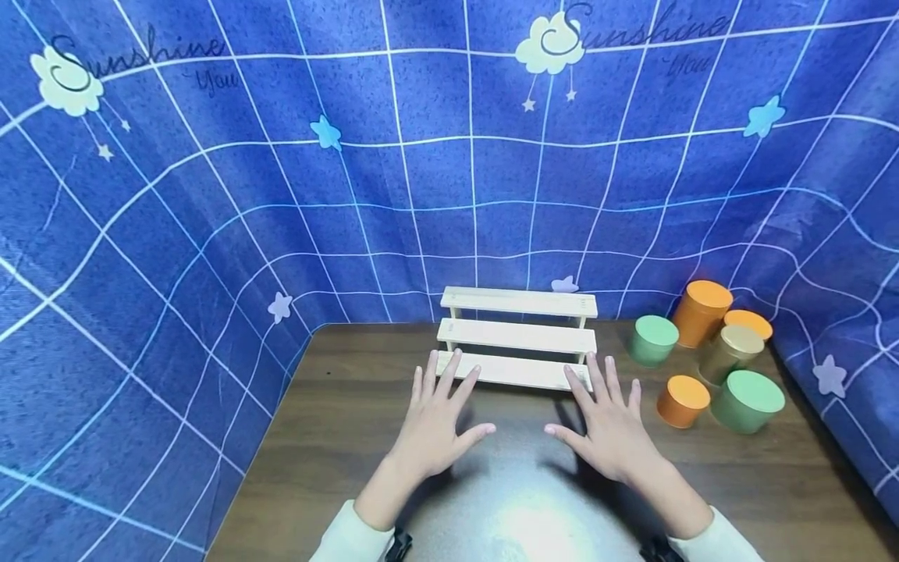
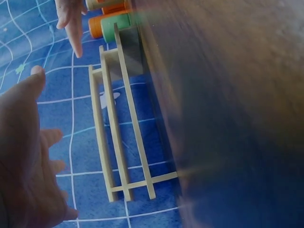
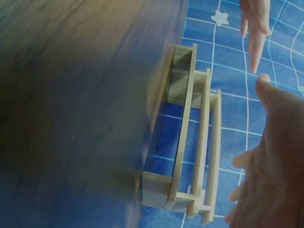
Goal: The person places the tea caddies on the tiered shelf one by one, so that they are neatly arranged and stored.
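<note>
Both hands are held over the table with fingers spread. My left hand (image 1: 430,428) is in front of the left part of a pale three-step wooden display rack (image 1: 520,336); my right hand (image 1: 609,431) is in front of its right part. Each hand's fingertips overlap the lowest step in the head view, but the wrist views show both hands raised apart from the rack. Neither hand holds anything. In the left wrist view the rack (image 2: 111,128) shows its slats from the side, with a green canister (image 2: 116,26) beyond its far end.
Right of the rack stand several lidded round canisters: a small green one (image 1: 654,342), a tall orange one (image 1: 702,314), a gold one (image 1: 730,355), a small orange one (image 1: 683,402) and a larger green one (image 1: 747,402). A blue grid-patterned curtain (image 1: 435,172) surrounds the dark wooden table (image 1: 316,437).
</note>
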A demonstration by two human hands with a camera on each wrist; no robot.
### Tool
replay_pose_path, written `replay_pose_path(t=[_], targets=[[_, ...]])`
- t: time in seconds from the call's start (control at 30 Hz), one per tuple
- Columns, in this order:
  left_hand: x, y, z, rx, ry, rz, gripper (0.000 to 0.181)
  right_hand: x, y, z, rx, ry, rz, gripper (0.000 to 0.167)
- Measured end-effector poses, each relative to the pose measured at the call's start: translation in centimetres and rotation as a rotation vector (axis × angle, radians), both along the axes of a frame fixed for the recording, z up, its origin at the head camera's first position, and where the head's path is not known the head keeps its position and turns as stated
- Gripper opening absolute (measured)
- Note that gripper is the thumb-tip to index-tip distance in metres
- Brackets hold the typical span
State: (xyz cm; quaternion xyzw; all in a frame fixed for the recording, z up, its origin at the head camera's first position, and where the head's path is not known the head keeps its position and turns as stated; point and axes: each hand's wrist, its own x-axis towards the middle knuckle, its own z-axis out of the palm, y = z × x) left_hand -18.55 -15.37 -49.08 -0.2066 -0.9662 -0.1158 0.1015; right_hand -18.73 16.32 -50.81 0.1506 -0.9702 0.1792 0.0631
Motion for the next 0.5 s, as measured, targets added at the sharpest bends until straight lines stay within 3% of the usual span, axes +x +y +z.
replay_pose_path(t=[0.1,0.23,0.5], targets=[[-1.1,-0.1,0.1,0.056,-0.04,0.031,0.091,0.0,0.0,0.1,-0.021,0.016,-0.009,0.1],[-3.4,-0.5,0.2,0.189,-0.094,0.101,0.094,-0.2,0.3,0.2,-0.044,0.055,-0.045,0.098],[-7.8,-0.9,0.1,0.565,-0.162,0.212,0.095,-0.4,2.2,0.6,-0.155,0.227,-0.146,0.086]])
